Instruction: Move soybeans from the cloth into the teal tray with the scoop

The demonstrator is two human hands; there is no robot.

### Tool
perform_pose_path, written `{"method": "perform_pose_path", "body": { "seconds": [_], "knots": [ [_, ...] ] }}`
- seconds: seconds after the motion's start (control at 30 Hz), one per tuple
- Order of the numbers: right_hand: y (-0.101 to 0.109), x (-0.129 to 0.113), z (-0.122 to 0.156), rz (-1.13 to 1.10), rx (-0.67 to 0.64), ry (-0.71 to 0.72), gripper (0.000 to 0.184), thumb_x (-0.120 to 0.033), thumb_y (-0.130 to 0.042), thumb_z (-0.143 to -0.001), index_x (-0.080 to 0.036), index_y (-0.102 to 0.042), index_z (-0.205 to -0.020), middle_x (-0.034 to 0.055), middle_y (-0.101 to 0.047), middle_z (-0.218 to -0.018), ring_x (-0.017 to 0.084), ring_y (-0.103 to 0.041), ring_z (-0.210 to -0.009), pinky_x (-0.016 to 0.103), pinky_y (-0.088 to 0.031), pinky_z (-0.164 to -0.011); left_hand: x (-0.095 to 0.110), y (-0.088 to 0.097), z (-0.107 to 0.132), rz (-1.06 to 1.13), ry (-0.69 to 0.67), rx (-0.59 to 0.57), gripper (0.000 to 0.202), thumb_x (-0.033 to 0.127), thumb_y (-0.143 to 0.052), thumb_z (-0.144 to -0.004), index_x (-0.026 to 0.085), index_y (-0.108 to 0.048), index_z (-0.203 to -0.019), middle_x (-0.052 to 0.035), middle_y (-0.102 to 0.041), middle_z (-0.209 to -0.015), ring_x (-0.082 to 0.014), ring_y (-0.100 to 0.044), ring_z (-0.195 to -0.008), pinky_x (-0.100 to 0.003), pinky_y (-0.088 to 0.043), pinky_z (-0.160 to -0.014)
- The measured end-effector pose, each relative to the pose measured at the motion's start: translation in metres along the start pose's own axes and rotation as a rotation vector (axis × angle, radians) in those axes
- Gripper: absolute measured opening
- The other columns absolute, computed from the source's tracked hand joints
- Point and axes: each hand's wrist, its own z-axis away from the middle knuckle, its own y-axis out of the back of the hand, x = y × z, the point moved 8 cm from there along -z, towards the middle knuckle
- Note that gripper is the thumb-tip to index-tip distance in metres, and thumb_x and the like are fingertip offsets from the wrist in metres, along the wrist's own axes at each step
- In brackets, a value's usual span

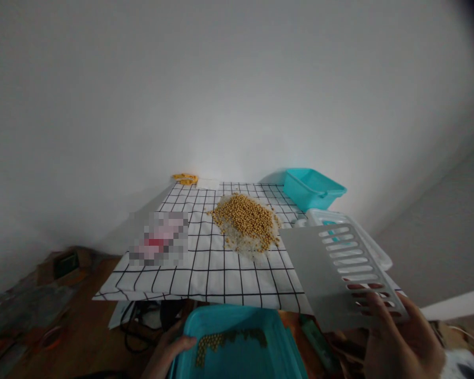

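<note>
My left hand [169,351] grips the left rim of a teal plastic tub [237,314], held below the table's front edge. Inside this tub lie some round tan beans [213,342], gathered along its far side. My right hand [405,339] is closed on a flat grey-white plastic board [314,263] with a row of slots along its right side. The board is tilted over the table's right front corner. Mid-table, a heap of tan beans, like soybeans [243,213], sits on pale, whitish grains or fragments [240,243].
A black-and-white checked cloth [205,276] covers the table. At the back right stands another teal tub [306,192], near a clear lid [373,247]. A yellow item [185,179] lies at the back left, a blurred pink item [160,237] at left. Cables [128,329] hang below.
</note>
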Motion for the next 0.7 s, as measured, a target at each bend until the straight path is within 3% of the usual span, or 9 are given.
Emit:
{"method": "perform_pose_path", "body": {
  "seconds": [0.13,0.23,0.47,0.6,0.7],
  "knots": [
    [-0.020,-0.004,-0.004,0.028,0.000,-0.015,0.033,-0.042,-0.084,-0.072,-0.017,-0.073,-0.089,0.0033,-0.073,-0.084,0.020,-0.063,-0.078,0.031,-0.047,-0.073,0.009,-0.005,0.003,-0.030,-0.030,0.009,0.031,0.040,-0.074,-0.054,0.027,-0.081,-0.082,-0.0034,-0.087,-0.077,-0.0385,-0.079,-0.081,-0.045,-0.059,-0.077],
    [-0.033,-0.011,-0.001,0.078,0.000,0.037,0.036,-0.045,-0.082,-0.073,-0.016,-0.072,-0.090,0.0040,-0.072,-0.084,0.020,-0.063,-0.075,0.033,-0.048,-0.073,0.010,-0.005,0.007,-0.039,-0.012,0.035,0.033,0.038,-0.073,-0.054,0.026,-0.081,-0.084,-0.0025,-0.086,-0.072,-0.0374,-0.079,-0.075,-0.045,-0.059,-0.072],
    [-0.046,-0.012,0.007,0.109,-0.061,0.142,0.030,-0.043,-0.078,-0.078,-0.016,-0.070,-0.088,0.0042,-0.072,-0.080,0.019,-0.064,-0.071,0.033,-0.049,-0.071,0.016,-0.011,0.014,-0.090,0.012,0.072,0.045,0.038,-0.074,-0.053,0.024,-0.080,-0.096,-0.0043,-0.087,-0.078,-0.0416,-0.079,-0.092,-0.046,-0.060,-0.080],
    [-0.084,-0.016,0.000,0.028,-0.098,0.186,0.027,-0.040,-0.079,-0.079,-0.016,-0.070,-0.087,0.0042,-0.072,-0.081,0.019,-0.067,-0.071,0.034,-0.050,-0.070,0.031,-0.011,0.016,-0.106,0.006,0.062,0.038,0.034,-0.078,-0.056,0.028,-0.079,-0.093,-0.0025,-0.087,-0.082,-0.0441,-0.075,-0.105,-0.049,-0.059,-0.090],
    [-0.124,-0.036,-0.017,0.097,-0.060,0.232,0.026,-0.042,-0.080,-0.078,-0.019,-0.070,-0.087,0.0025,-0.071,-0.081,0.019,-0.064,-0.070,0.034,-0.049,-0.070,0.057,-0.002,0.026,-0.215,0.026,0.204,0.021,0.041,-0.074,-0.082,0.032,-0.076,-0.100,-0.0009,-0.082,-0.105,-0.0353,-0.071,-0.113,-0.043,-0.060,-0.092]
  ]
}}
